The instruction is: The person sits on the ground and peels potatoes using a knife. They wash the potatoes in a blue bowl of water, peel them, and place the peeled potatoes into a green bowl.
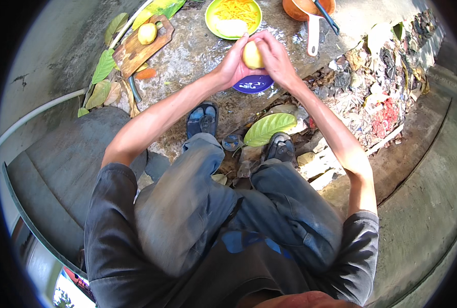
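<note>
Both my hands are cupped around a pale yellow, potato-like vegetable (253, 56). My left hand (233, 61) supports it from the left and below, while my right hand (276, 57) wraps its right side. Directly under them is a purple bowl (253, 85) with a shiny, wet-looking inside, partly hidden by the hands. Just beyond, a lime-green bowl (208, 23) holds thin orange shreds (236, 9), which look like carrot, and a whitish piece (232, 27). A similar yellow vegetable (147, 34) rests on a wooden cutting board (134, 57) at the upper left.
A blue-grey handle (134, 90) pokes out below the board, near an orange piece (146, 73). At upper right stands an orange-brown bowl (290, 8) with a white-handled utensil (313, 38) and a dark-blue handle (328, 18). Dry leaves and litter (367, 81) cover the right; a pipe (39, 115) runs left.
</note>
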Demonstrator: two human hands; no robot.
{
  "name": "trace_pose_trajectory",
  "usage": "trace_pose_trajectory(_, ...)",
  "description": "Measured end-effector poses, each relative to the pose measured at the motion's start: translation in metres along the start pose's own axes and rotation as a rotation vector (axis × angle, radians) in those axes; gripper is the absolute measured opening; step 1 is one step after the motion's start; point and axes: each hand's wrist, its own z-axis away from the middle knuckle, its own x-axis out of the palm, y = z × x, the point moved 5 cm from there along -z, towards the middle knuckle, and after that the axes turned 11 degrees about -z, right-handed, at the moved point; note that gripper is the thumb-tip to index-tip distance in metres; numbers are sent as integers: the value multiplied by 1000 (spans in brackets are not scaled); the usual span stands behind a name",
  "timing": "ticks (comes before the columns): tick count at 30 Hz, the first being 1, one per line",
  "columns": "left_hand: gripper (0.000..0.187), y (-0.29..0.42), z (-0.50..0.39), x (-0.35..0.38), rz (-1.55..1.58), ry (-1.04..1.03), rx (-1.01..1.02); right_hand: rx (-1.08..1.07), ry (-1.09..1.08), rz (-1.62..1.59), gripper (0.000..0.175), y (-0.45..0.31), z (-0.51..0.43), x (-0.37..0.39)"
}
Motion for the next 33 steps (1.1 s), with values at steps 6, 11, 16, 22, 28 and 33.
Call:
trace_pose_trajectory(6, 48, 12, -8, -13, -98, -66, -3, -504, 181, 659, 25, -47, -37, -51)
trace_pose_trajectory(11, 43, 25, -13, -5, -116, -30, -78, -321, 471, 1265, 46, -12, -75, -186)
trace_pose_trajectory(16, 49, 25, -8, -10, -217, -7, -46, -329, 376, 1167, 42, -16, -79, -193)
trace_pose_trajectory(22, 52, 53, -3, -9, -235, -46, 119, -216, 194, 384, 38, -78, -56, -114)
trace_pose_trajectory(28, 41, 86, 1, -7, -237, -115, 326, -174, -81, 565, 42, -132, -26, -45)
trace_pose_trajectory(33, 52, 90, 0, -17, -460, -85, 369, -347, -154, 485, 41, -124, -19, -28)
